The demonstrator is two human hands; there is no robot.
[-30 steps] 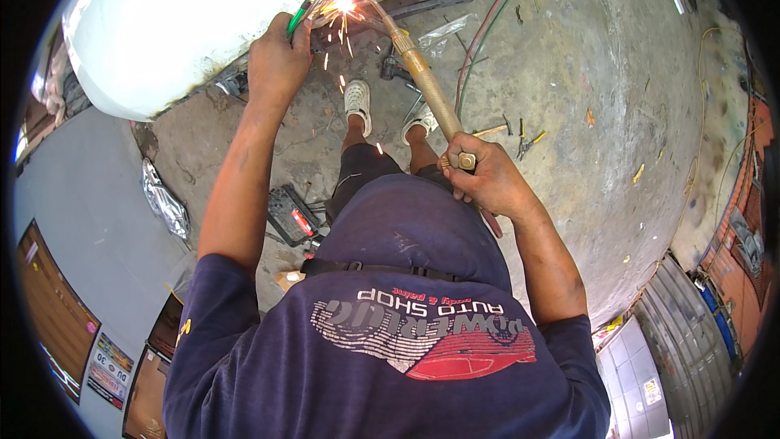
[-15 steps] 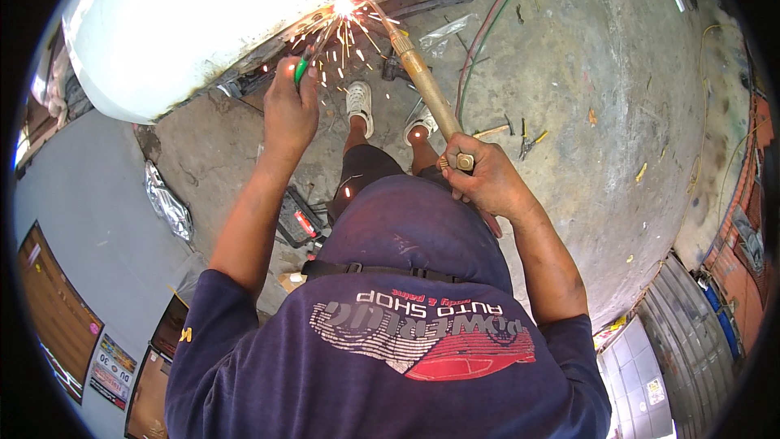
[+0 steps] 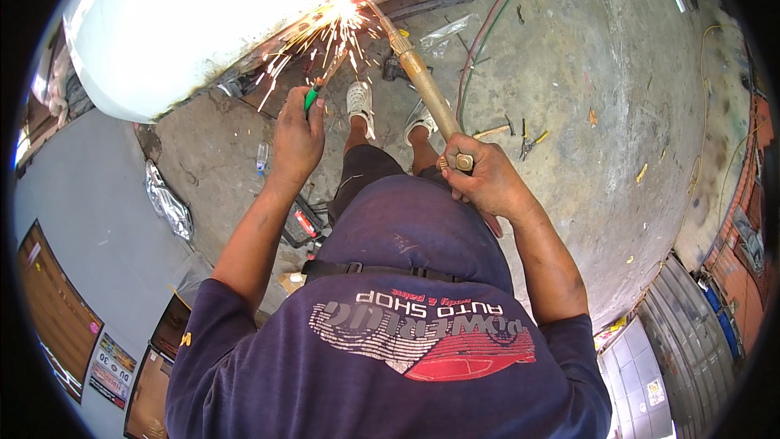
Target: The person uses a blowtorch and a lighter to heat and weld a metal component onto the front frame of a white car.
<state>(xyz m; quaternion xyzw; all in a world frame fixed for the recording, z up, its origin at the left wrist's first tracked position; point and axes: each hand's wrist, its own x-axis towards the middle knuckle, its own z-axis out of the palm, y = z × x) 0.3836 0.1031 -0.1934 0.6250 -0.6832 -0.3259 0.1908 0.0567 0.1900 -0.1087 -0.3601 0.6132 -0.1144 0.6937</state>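
My left hand point(image 3: 299, 134) is closed round the green handle of a screwdriver point(image 3: 312, 97); its slim shaft points up toward the sparks, and the exact tip is hard to make out. In my right hand point(image 3: 485, 171) is the valve end of a brass gas torch point(image 3: 426, 85). The torch nozzle meets the scorched lower edge of a white car body panel point(image 3: 162, 41). A bright glow at that spot throws sparks point(image 3: 325, 28) down and to the left. Glare washes out much of the panel's surface.
Red and green hoses point(image 3: 479, 36) run across the concrete floor at right of the torch. Yellow-handled pliers point(image 3: 530, 145) lie nearby. My white shoes point(image 3: 359, 103) are below the sparks. A small bottle point(image 3: 262, 158) and crumpled silver foil point(image 3: 168, 202) are at left.
My left hand has shifted slightly right and down, taking the screwdriver away from the panel edge. Sparks now spread wider to the left. The torch and my right hand have barely moved.
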